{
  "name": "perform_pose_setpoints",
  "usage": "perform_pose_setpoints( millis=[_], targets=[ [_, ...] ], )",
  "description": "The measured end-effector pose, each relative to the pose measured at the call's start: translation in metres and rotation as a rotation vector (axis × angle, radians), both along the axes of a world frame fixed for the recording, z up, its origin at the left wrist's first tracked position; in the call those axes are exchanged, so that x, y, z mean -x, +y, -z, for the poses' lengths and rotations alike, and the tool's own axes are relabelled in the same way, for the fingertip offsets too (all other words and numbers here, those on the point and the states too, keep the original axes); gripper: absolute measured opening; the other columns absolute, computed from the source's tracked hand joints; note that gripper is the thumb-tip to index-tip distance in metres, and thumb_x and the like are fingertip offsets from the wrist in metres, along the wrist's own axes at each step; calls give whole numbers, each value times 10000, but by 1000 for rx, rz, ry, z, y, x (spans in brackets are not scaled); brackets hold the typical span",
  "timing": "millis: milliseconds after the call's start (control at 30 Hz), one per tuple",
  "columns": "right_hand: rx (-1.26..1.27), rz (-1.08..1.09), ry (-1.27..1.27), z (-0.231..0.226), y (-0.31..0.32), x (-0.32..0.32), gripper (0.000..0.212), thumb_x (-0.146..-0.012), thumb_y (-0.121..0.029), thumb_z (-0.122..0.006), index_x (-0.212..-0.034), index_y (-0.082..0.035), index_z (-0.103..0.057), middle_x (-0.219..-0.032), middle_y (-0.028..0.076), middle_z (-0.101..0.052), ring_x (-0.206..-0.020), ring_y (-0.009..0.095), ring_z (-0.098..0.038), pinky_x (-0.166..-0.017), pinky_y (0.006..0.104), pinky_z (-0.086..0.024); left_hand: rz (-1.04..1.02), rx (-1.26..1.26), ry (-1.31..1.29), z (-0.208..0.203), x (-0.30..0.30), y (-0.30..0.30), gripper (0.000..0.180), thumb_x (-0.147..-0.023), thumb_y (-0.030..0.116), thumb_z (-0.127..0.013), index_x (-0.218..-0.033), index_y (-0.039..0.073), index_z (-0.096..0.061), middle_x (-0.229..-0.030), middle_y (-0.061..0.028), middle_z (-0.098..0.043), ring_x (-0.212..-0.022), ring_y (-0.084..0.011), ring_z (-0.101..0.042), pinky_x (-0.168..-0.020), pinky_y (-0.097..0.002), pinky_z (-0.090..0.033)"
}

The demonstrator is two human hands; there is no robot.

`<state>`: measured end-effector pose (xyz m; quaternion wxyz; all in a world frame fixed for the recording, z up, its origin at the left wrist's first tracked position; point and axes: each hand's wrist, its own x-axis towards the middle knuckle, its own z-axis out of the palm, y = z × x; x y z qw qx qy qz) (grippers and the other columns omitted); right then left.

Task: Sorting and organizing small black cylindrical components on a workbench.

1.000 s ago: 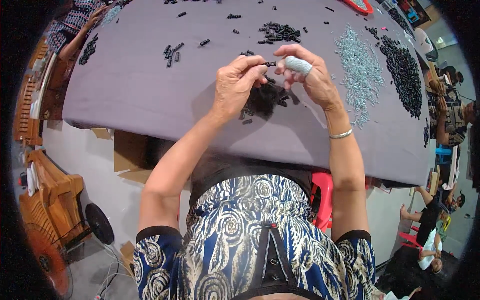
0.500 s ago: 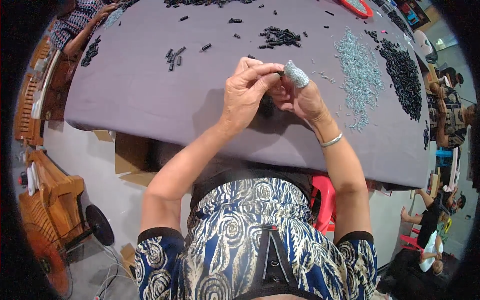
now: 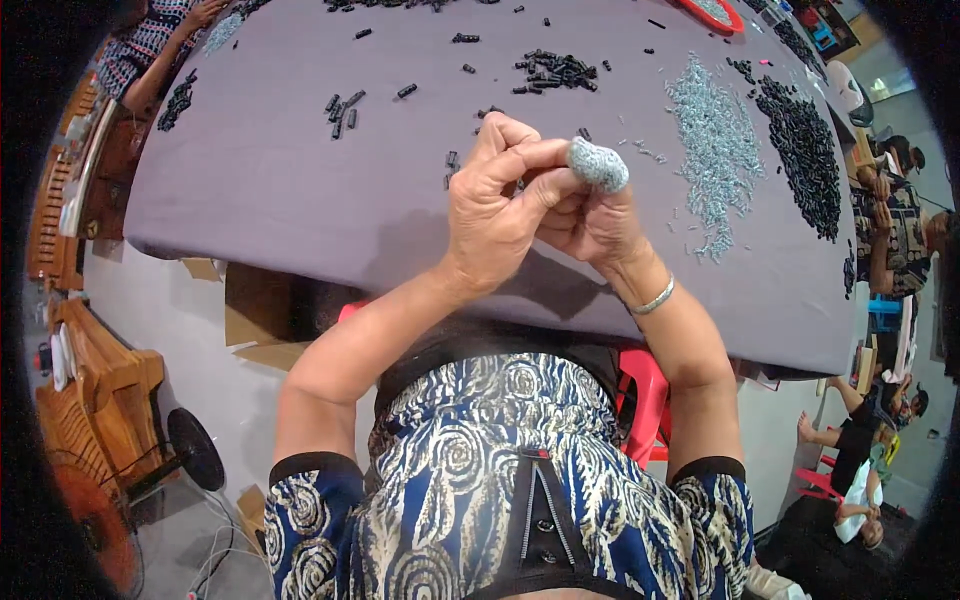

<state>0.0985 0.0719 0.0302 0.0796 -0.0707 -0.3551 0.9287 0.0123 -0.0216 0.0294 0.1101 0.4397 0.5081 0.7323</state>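
Note:
Above the grey-purple tablecloth (image 3: 300, 190), my two hands meet in front of me. My left hand (image 3: 490, 215) is closed in a pinch, its thumb and forefinger against the covered thumb of my right hand. That right hand (image 3: 608, 225) has its fingers curled and wears a speckled grey-white cover (image 3: 598, 166) on the thumb. Whatever sits between the fingertips is hidden. Small black cylindrical pieces (image 3: 452, 170) lie partly behind my left hand. Beyond the hands is a bunch of similar black pieces (image 3: 557, 72).
Right of my hands spreads a pile of small silvery pins (image 3: 712, 150), with a heap of black pieces (image 3: 800, 150) beyond it. A red tray (image 3: 712, 14) stands at the far right. Another person's arm (image 3: 165, 75) rests at the far left edge. A red stool (image 3: 643, 400) is below the table.
The dark piece visible between my fingertips is now out of sight. My right hand has turned, tipping its covered thumb sideways against my left fingers. Black pieces beside my left hand have come into view.

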Motion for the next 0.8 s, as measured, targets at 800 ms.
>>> perform_pose_setpoints(
  millis=[800],
  targets=[
    [-1727,462,-574,6,94,-10,134,-765,-100,-628,-856,-7,-662,-708,114,-642,-616,160,-576,-586,293,-453,-712,730,610,33,136,-17,172,-784,121,-621,-950,94,-658,-864,-75,-593,-793,-241,-593,-711,-368,-479]
  ],
)
